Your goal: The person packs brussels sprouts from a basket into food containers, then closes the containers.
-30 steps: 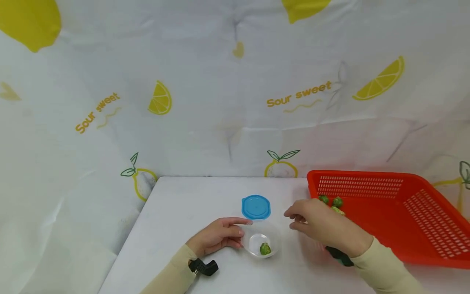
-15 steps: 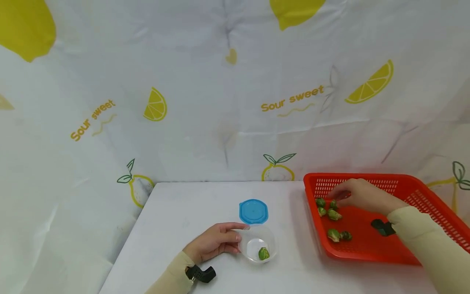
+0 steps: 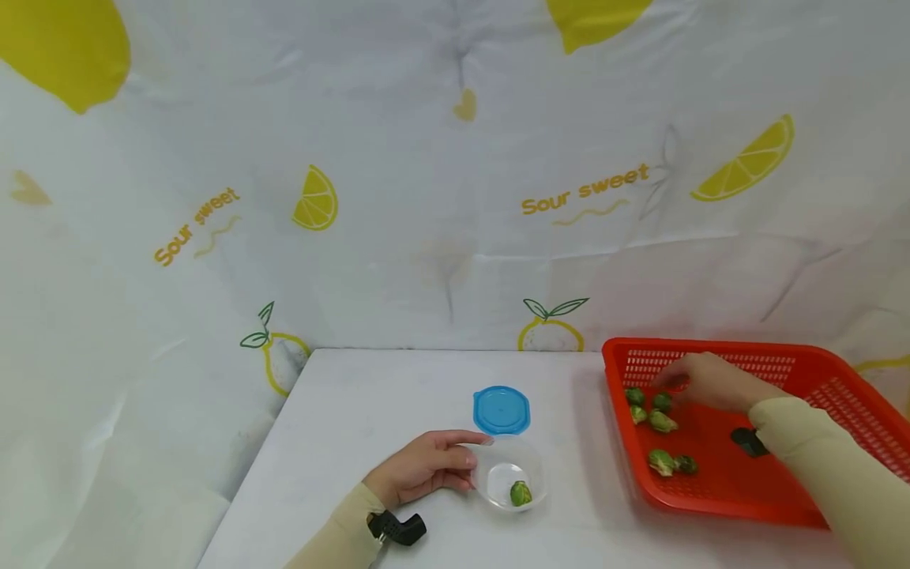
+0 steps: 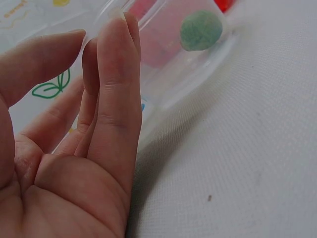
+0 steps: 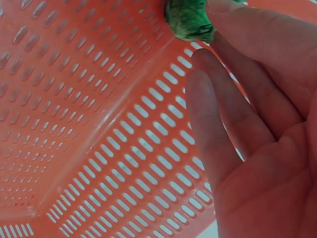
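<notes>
Fingers of my left hand hold the left side of a clear plastic bowl on the table, thumb and index at its rim. Inside the bowl lies one green Brussels sprout, also visible through the wall in the left wrist view. My right hand is inside the red basket, right beside a Brussels sprout. In the right wrist view the thumb overlaps the edge of a sprout, while the other visible fingers are extended below it. More sprouts lie along the basket's left side.
A blue lid lies flat on the white table, just behind the bowl. Upright perforated walls surround the basket's floor. A white curtain with lemon prints hangs behind the table.
My right hand has moved from between bowl and basket to the sprouts inside the basket, where it stays close over one. The left hand and bowl keep their place.
</notes>
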The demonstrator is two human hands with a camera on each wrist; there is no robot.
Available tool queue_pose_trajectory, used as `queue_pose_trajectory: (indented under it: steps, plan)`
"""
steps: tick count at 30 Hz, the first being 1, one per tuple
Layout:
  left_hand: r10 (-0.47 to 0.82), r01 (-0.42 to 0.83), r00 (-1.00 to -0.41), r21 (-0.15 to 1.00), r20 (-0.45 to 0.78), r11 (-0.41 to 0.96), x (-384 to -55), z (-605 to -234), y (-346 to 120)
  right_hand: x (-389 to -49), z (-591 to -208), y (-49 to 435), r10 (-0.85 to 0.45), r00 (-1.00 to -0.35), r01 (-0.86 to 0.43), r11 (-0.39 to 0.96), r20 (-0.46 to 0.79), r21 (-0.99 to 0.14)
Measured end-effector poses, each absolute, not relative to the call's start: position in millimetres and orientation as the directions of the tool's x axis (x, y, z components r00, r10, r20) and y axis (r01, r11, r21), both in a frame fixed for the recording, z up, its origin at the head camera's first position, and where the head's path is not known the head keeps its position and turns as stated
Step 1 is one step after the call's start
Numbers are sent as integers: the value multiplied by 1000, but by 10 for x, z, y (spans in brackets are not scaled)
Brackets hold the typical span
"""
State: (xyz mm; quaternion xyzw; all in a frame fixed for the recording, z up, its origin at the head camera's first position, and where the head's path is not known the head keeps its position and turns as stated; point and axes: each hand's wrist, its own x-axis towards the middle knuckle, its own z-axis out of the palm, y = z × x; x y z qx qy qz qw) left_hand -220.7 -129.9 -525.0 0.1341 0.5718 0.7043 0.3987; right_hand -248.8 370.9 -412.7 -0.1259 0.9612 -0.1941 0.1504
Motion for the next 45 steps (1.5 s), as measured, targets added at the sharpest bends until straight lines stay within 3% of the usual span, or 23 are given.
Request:
queue_pose_trajectory:
  steps: [15,30,45]
  plan:
    - [727,-425,-634,904,-265,-41,-2205,-5214,-1287,-2602,-4306,3767,-317,-915,-183,877,-249,-444]
    - [727,-425,-632,904,-268,-37,-2220,-5229,-1298,-2593,-4225,3764,-300,-921,-179,893,-250,-413]
    - [722,-416,-636,909,-274,-21,-2214,-5275,-1273,-2069,-3801,3667,-258,-953,-180,904,-159,-387]
